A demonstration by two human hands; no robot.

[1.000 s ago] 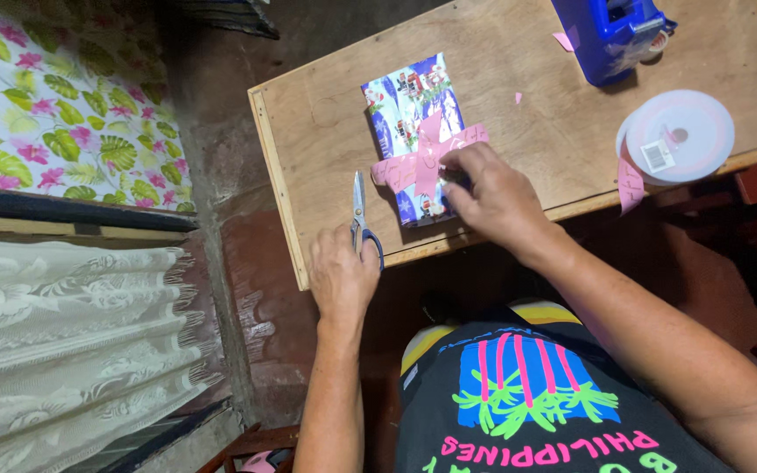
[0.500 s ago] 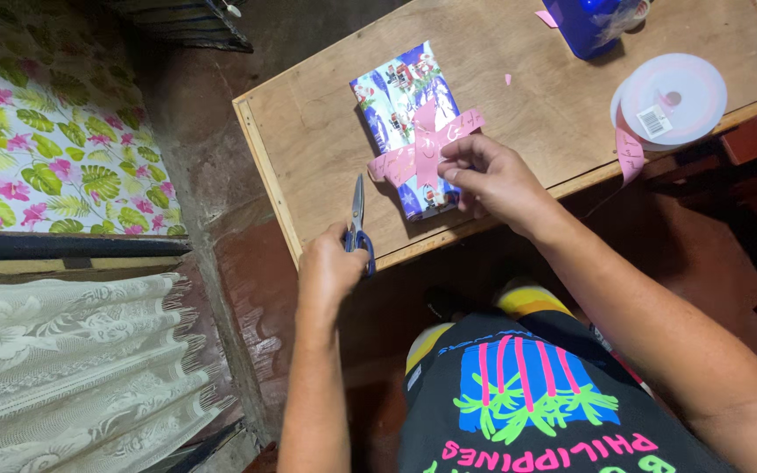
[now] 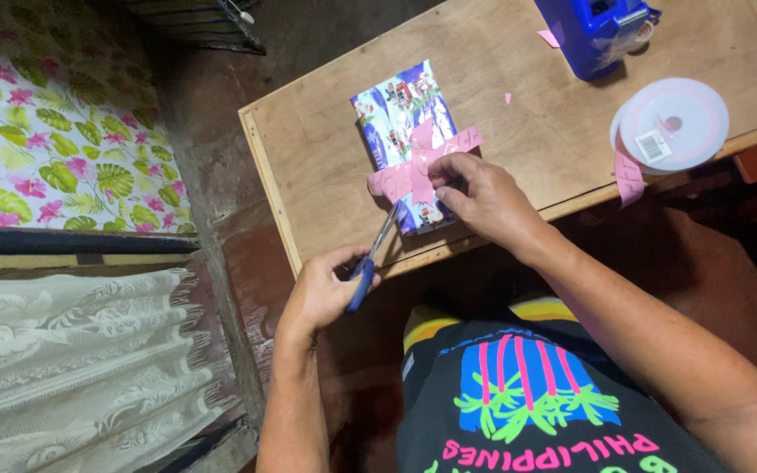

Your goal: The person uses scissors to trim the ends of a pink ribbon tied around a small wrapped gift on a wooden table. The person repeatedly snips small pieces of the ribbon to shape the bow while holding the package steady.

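Left hand: I see my left hand (image 3: 321, 293) at the near edge of the table, fingers curled tight around the blue handles of the scissors (image 3: 370, 261).
Scissors: the blades point up and away from me, towards the gift; the tip sits right at the near end of the pink ribbon. I cannot tell whether the blades are parted or together.
Right hand: my right hand (image 3: 484, 197) lies on the near half of the gift, thumb and forefinger pinching the ribbon where its two strips cross, the other fingers bent and pressed on the wrapping.
Gift: a small flat box (image 3: 405, 136) in blue, white and red patterned paper, lying lengthwise near the front left part of the table.
Ribbon: a pink ribbon (image 3: 444, 144) crosses the box, one strip running slantwise, one along its length.
Table: a bare wooden top (image 3: 326, 149) with a raised rim.
Ribbon spool: a white spool (image 3: 669, 124) sits at the right front edge, a pink tail hanging over the side.
Tape holder: a blue tape dispenser (image 3: 593, 31) stands at the far side, well apart from the gift.
Scraps: small pink bits (image 3: 549, 38) lie near the dispenser.
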